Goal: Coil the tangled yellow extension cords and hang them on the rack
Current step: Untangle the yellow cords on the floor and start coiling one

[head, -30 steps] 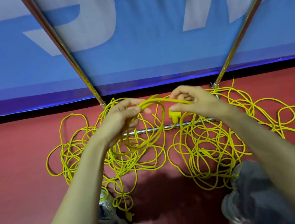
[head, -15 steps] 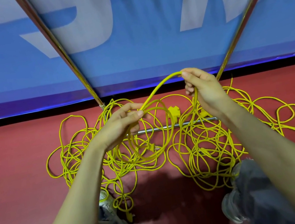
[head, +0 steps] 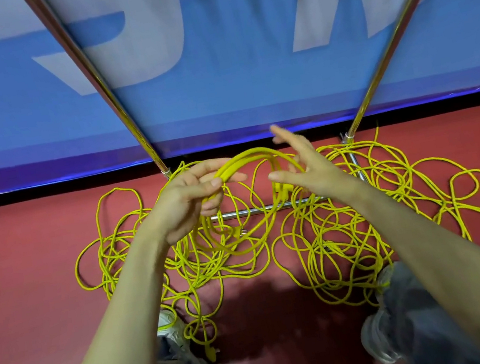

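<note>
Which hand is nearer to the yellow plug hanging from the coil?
Right. The right hand hovers right beside the plug; the left hand grips the coil farther left.

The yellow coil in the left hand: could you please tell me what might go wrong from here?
1. Only the left hand grips the coil; the right hand is open, so the loops could slip apart.
2. The tangled cords on the floor lie across the rack's base bar, so pulling in the next length may snag there.
3. Loops lie at the left shoe, a possible trip.
</note>
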`<move>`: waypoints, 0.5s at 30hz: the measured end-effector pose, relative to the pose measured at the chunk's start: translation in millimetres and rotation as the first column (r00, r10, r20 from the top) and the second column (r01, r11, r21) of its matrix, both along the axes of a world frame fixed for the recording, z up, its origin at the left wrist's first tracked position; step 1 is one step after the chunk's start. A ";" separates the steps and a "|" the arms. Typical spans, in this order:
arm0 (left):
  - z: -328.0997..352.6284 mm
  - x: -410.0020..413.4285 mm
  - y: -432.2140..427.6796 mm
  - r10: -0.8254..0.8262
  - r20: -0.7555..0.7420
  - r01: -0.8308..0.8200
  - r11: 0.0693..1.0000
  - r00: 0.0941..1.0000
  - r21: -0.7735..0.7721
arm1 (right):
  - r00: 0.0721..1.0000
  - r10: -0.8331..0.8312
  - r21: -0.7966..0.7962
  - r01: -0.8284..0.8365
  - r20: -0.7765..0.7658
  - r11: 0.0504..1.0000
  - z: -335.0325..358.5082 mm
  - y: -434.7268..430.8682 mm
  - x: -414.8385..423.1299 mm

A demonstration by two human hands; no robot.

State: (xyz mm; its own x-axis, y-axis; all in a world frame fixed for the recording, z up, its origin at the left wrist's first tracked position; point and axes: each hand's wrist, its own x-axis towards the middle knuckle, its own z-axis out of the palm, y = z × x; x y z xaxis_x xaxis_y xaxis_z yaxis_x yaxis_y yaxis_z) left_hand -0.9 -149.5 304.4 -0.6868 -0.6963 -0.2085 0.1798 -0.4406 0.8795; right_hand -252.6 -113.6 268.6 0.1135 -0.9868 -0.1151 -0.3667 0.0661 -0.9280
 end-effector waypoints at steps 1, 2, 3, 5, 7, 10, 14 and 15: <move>1.2 0.2 0.2 -0.011 -0.008 0.011 1.000 1.000 -0.001 | 0.998 0.052 -0.021 -0.053 -0.020 0.998 -3.0 -0.7 -0.7; 2.3 0.4 0.3 -0.001 -0.024 0.001 1.000 1.000 0.003 | 0.996 0.083 0.007 -0.083 -0.029 0.997 -3.8 -1.6 -0.4; 2.0 0.5 0.0 0.034 -0.045 -0.033 0.999 0.998 0.012 | 0.996 0.084 0.035 -0.084 -0.004 0.996 -4.4 -3.6 -0.4; 0.1 0.3 -1.3 0.128 -0.082 -0.124 0.991 0.988 0.043 | 1.000 0.016 0.052 -0.016 0.000 0.999 -4.9 -7.6 -3.7; -2.4 -1.2 -1.3 0.172 -0.116 -0.163 0.983 0.978 0.083 | 0.998 -0.048 -0.009 0.048 -0.049 0.999 -3.2 -9.5 -7.3; 0.5 -4.3 -0.1 0.182 -0.124 -0.171 0.981 0.975 0.093 | 0.985 -0.022 -0.004 0.022 -0.172 1.000 -12.9 -4.9 -15.5; 9.8 -0.3 -1.7 0.269 -0.164 -0.260 0.963 0.949 0.074 | 0.892 0.144 0.195 -0.064 -0.429 0.979 -46.5 6.8 -32.7; 12.2 2.4 -3.1 0.298 -0.186 -0.291 0.955 0.936 0.066 | 0.879 0.181 0.274 -0.061 -0.441 0.960 -58.1 10.3 -39.4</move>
